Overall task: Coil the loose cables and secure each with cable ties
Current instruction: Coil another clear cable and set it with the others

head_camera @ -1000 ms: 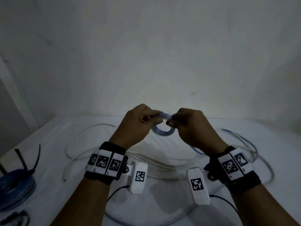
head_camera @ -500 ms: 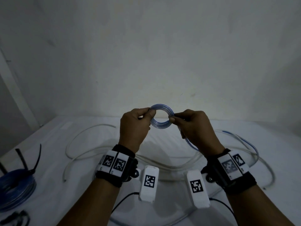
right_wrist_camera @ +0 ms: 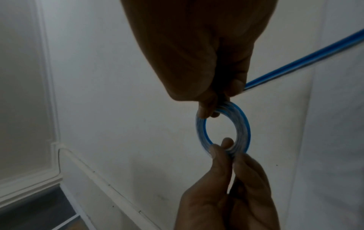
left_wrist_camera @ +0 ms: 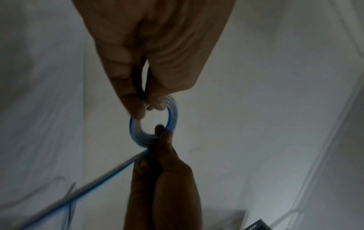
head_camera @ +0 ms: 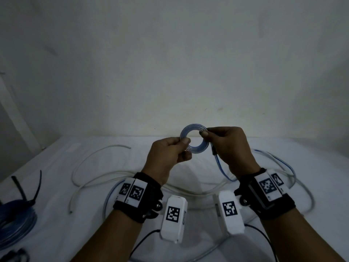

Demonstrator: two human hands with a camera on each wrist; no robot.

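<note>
1. Count: one small blue-and-clear coil (head_camera: pixel 194 140) was held in the air; one finished blue coil (head_camera: pixel 16 220) lay at the near left edge of the white table (head_camera: pixel 56 233); at least two loose pale cables (head_camera: pixel 90 167) lay across the table.
2. Count: black cable ties (head_camera: pixel 35 188) stood up from the finished blue coil; their exact number could not be told.
3. The left hand (head_camera: pixel 168 156) pinched the left side of the small coil between thumb and forefinger, the other fingers curled into the palm.
4. The right hand (head_camera: pixel 230 148) pinched the right side of the same coil, fingers closed tightly on it.
5. The two hands stood close together, one at each side of the ring, above the far middle of the table.
6. The small coil formed a tight flat ring of several turns, blue stripe beside clear sheath, with an open centre.
7. A free blue tail (head_camera: pixel 221 167) ran from the right hand down to the table on the right.
</note>
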